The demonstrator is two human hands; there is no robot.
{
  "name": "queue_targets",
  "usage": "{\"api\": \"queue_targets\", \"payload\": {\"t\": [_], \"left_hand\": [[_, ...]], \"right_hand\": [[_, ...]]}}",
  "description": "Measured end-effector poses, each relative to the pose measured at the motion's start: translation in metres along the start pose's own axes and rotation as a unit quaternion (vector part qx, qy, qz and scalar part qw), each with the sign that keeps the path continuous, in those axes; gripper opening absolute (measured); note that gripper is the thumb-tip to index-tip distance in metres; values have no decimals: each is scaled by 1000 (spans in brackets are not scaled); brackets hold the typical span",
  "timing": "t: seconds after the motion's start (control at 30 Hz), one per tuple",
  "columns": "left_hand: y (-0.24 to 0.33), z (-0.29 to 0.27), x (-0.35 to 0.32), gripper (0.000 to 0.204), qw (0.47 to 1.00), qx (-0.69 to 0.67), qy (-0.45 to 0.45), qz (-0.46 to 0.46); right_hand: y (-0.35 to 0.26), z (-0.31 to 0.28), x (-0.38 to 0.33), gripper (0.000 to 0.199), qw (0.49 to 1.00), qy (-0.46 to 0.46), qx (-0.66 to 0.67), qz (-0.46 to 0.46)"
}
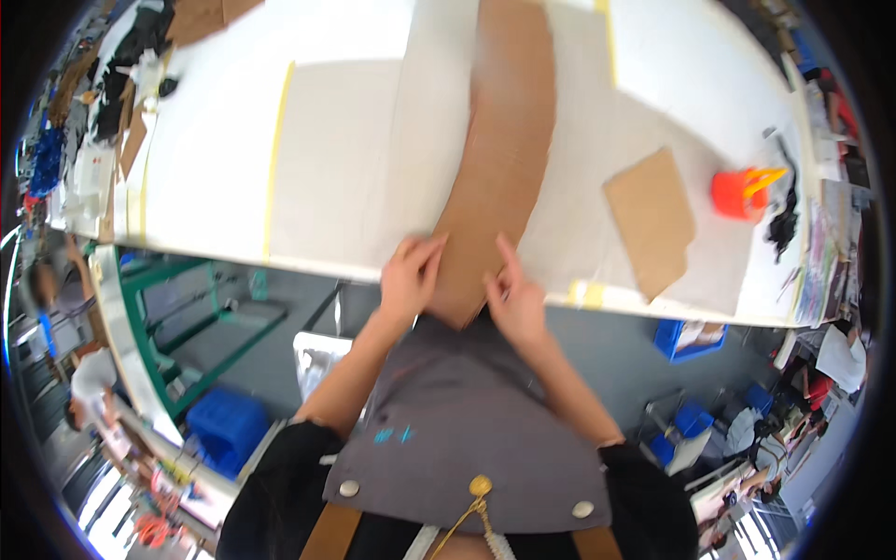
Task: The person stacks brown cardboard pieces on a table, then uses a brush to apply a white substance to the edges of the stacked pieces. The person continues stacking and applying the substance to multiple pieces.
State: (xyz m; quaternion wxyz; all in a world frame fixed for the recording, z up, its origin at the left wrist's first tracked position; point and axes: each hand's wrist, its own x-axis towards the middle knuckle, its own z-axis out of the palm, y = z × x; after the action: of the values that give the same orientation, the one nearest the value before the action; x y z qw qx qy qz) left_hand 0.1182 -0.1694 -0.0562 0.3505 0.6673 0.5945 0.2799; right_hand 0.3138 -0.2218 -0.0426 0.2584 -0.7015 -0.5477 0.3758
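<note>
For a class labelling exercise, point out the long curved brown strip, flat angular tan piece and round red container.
Long curved brown strip [505,168]: head view, middle of its surface.
Flat angular tan piece [655,226]: head view, centre of its face.
Round red container [730,196]: head view, its outer side.

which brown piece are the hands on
The long strip: left hand and right hand touch its near end; the short piece lies apart, right, the scraps far left.

Count one left hand [408,278] and one right hand [519,301], with one long brown strip [504,140] between the fingers [510,259]. Right of the fingers, note one brown cut piece [655,226]; farther right, one red container [730,194]. Below the fingers, record one grey apron [467,415], two silver snaps [349,488].
</note>
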Motion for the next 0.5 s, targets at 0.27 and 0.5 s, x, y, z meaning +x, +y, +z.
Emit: {"api": "queue_targets", "payload": {"t": [0.27, 0.5], "left_hand": [[12, 15, 7, 51, 972, 122, -43, 196], [16, 28, 6, 57, 967, 171, -54, 182]], "right_hand": [[-1, -4, 11, 68, 999, -32, -24, -2], [-18, -23, 10, 56, 998, -44, -50, -10]]}}
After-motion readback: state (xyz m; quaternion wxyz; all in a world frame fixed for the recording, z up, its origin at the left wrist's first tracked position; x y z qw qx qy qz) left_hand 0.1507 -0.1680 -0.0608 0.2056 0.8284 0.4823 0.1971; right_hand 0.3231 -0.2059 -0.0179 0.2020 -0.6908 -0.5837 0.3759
